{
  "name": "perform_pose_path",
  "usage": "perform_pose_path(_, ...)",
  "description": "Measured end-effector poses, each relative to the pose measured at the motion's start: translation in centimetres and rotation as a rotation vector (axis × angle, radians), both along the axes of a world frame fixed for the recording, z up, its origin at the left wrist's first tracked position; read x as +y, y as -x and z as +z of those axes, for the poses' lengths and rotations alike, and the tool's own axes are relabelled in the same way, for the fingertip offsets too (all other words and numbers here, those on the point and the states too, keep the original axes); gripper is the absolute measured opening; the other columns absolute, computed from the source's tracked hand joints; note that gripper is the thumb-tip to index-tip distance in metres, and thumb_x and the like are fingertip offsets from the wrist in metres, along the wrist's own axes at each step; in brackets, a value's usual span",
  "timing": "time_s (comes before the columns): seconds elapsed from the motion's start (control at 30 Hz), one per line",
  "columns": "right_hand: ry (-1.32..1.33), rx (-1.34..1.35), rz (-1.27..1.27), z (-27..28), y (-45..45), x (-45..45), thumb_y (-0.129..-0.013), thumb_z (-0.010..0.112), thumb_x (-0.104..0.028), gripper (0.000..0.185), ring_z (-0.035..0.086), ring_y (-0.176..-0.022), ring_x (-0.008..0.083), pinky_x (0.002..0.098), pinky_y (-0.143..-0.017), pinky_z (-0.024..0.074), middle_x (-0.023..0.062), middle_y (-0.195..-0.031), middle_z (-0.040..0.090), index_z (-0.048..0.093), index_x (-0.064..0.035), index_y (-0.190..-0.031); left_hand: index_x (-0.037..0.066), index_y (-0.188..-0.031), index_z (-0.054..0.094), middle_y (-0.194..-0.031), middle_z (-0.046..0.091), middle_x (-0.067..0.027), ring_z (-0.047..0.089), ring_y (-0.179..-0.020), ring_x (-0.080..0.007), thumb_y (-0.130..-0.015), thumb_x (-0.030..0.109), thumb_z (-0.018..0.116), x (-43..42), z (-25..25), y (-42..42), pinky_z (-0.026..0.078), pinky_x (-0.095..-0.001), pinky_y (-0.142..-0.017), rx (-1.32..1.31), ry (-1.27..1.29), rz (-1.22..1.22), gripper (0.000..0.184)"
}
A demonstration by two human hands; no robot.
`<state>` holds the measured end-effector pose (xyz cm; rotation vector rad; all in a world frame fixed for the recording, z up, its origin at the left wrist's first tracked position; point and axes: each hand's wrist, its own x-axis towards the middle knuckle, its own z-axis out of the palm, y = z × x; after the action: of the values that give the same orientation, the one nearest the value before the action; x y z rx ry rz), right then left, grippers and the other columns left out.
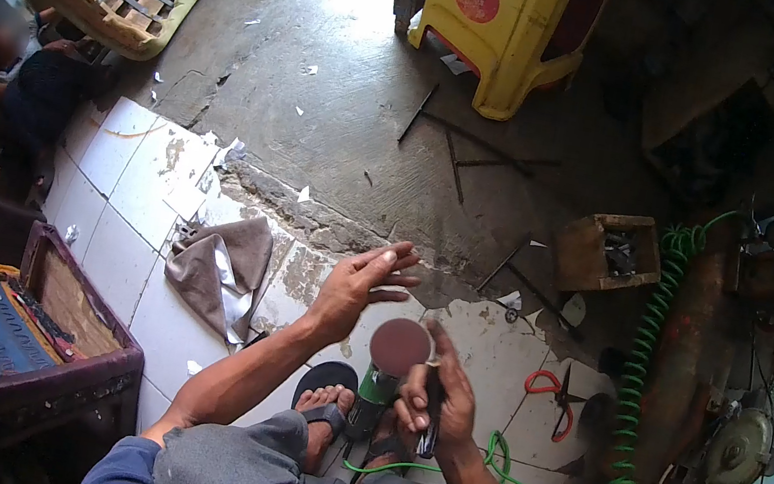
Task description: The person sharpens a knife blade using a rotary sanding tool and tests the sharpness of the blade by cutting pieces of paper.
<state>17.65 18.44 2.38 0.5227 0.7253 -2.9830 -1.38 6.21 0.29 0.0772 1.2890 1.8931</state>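
Observation:
My left hand (355, 286) is raised over the tiles with its fingers apart and nothing in it. My right hand (446, 393) is closed around a slim dark tool (429, 421) with a shiny part; its exact kind is unclear. Just left of that hand, a green angle grinder (374, 388) stands upright between my sandalled feet. Its round brown sanding disc (401, 347) faces up, close to the right hand's fingers. I cannot tell whether the tool touches the disc. A green cord (462, 472) runs from near the grinder to the right.
Red-handled scissors (544, 382) lie on the tiles at right, near a coiled green hose (645, 354) and a wooden box (608, 252). Brown cloth (221, 268) lies left, beside an upholstered frame (79, 335). A yellow stool (506, 33) stands ahead. Another person (51, 93) sits far left.

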Motion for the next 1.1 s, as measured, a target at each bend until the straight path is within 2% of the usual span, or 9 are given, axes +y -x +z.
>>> perform_pose_path(0.07,-0.322,-0.014,-0.107,0.2,-0.8,1.0,-0.112,0.045,-0.039,0.061,0.048,-0.047,0.0117,0.0315,-0.047,0.0490,0.0046,-0.069,0.051,0.024,-0.0168,-0.165,-0.006,-0.149,0.049,-0.132,0.067,-0.0225,0.068,-0.117,-0.0270,-0.106,0.034,0.059,-1.2,-3.2,1.8,0.055,-0.0372,-0.098,0.233,0.231,-0.001,0.060)
perform_pose_path(0.17,-0.207,-0.189,-0.181,-2.2,-2.2,3.7,-0.108,0.059,-0.031,0.042,0.053,-0.051,0.0113,0.0279,-0.049,0.0491,0.0026,-0.070,0.055,0.056,-0.0030,-0.140,0.005,-0.134,0.069,-0.090,0.081,-0.0068,0.074,-0.080,-0.0175,-0.098,0.028,0.066,-4.6,-10.1,5.8,0.057,-0.0313,-0.076,0.531,0.730,0.138,0.043)
perform_pose_path(0.3,-0.864,-0.451,-0.421,-3.5,-4.5,4.7,-0.097,0.073,-0.017,0.014,0.047,-0.052,0.0052,0.0235,-0.048,0.0377,-0.0030,-0.066,0.055,0.069,-0.0038,-0.101,0.013,-0.130,0.072,-0.079,0.077,-0.0081,0.074,-0.074,-0.0206,-0.094,0.027,0.069,-8.8,-12.0,9.3,0.058,-0.0350,-0.072,0.771,1.128,0.155,0.039)
perform_pose_path(0.37,-0.970,-0.604,-0.388,-5.5,-6.1,6.7,-0.096,0.075,-0.018,0.015,0.046,-0.053,0.0053,0.0240,-0.049,0.0364,-0.0032,-0.067,0.055,0.067,-0.0051,-0.093,0.012,-0.126,0.073,-0.077,0.076,-0.0083,0.074,-0.073,-0.0211,-0.094,0.026,0.068,-11.0,-16.4,10.9,0.058,-0.0364,-0.071,1.216,0.979,0.384,0.035)
perform_pose_path(0.47,-0.856,-0.710,-0.537,-6.3,-7.0,7.9,-0.096,0.073,-0.021,0.020,0.047,-0.056,0.0053,0.0245,-0.050,0.0348,-0.0036,-0.068,0.056,0.065,-0.0064,-0.085,0.006,-0.130,0.071,-0.095,0.078,-0.0152,0.076,-0.085,-0.0243,-0.095,0.021,0.067,-12.5,-10.2,10.1,0.059,-0.0386,-0.078,0.664,1.175,0.278,0.038)
perform_pose_path(0.57,-1.073,-0.876,-0.527,-6.6,-8.2,9.1,-0.100,0.069,-0.030,0.025,0.045,-0.062,0.0054,0.0250,-0.052,0.0347,-0.0061,-0.074,0.053,0.065,-0.0075,-0.089,0.004,-0.122,0.073,-0.097,0.078,-0.0179,0.075,-0.084,-0.0318,-0.095,0.020,0.065,-18.2,-13.6,11.5,0.057,-0.0458,-0.083,1.401,1.178,0.553,0.033)
perform_pose_path(0.7,-0.955,-0.799,-0.602,-8.1,-8.7,10.2,-0.101,0.069,-0.025,0.021,0.040,-0.055,0.0065,0.0242,-0.048,0.0325,-0.0050,-0.067,0.046,0.065,-0.0062,-0.092,0.010,-0.121,0.075,-0.094,0.077,-0.0198,0.074,-0.089,-0.0394,-0.094,0.030,0.063,-25.2,-12.0,16.2,0.056,-0.0474,-0.085,0.680,1.480,0.626,0.036)
perform_pose_path(0.97,-1.066,-0.724,-0.534,-5.5,-7.6,9.4,-0.101,0.069,-0.023,0.019,0.041,-0.051,0.0059,0.0250,-0.046,0.0325,-0.0036,-0.066,0.048,0.067,-0.0052,-0.097,-0.001,-0.140,0.059,-0.144,0.061,-0.0221,0.061,-0.128,-0.0391,-0.083,0.035,0.078,-33.0,-19.1,20.5,0.050,-0.0451,-0.106,0.933,1.642,0.290,0.070)
perform_pose_path(1.1,-1.036,-0.718,-0.502,-4.0,-6.4,8.0,-0.101,0.068,-0.021,0.016,0.041,-0.052,0.0047,0.0240,-0.046,0.0300,-0.0040,-0.066,0.049,0.067,-0.0054,-0.097,0.009,-0.131,0.071,-0.126,0.072,-0.0196,0.067,-0.117,-0.0383,-0.084,0.033,0.078,-31.7,-17.0,19.2,0.051,-0.0479,-0.102,0.644,1.524,0.402,0.053)
